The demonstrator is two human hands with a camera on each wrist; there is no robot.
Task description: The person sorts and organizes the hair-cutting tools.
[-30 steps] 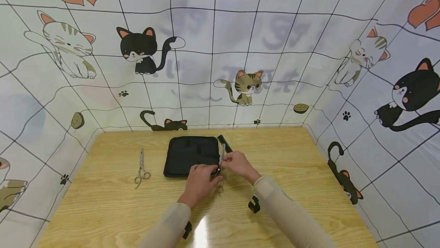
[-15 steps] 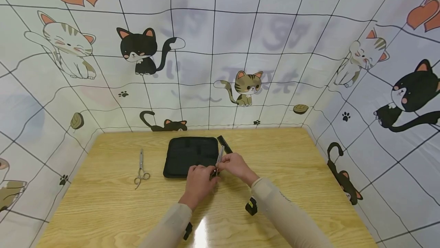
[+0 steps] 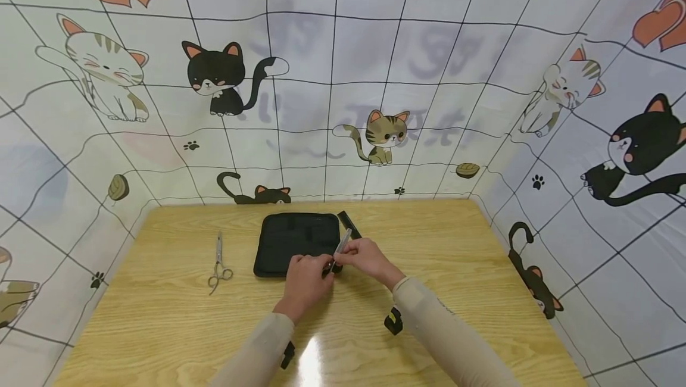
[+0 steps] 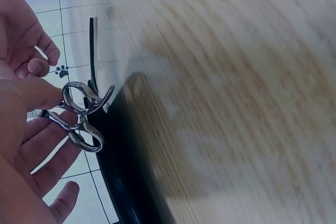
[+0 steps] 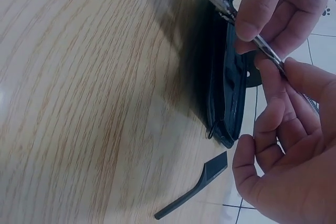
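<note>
A pair of silver scissors (image 3: 342, 242) is held between both hands, over the right front corner of a black zip case (image 3: 286, 241). My left hand (image 3: 306, 280) pinches them near the finger rings; the rings (image 4: 84, 126) stick out past the thumb in the left wrist view. With thumb and fingertips, my right hand (image 3: 370, 258) pinches the blade part, whose tip points up and away to the right. In the right wrist view the scissors (image 5: 269, 51) run slantwise from one hand to the other. The case lies flat; the front corner is partly hidden by the hands.
A second pair of scissors (image 3: 219, 250) lies on the wooden table (image 3: 161, 315), left of the case. Behind my right hand a black comb-like tool (image 3: 349, 224) lies slanted beside the case. A cat-patterned cloth wall (image 3: 311, 107) stands behind the table.
Both hands have shifted slightly left with the scissors, nearer the case. The blades now lean more to the right. The case, the other scissors and the black tool stay put.
</note>
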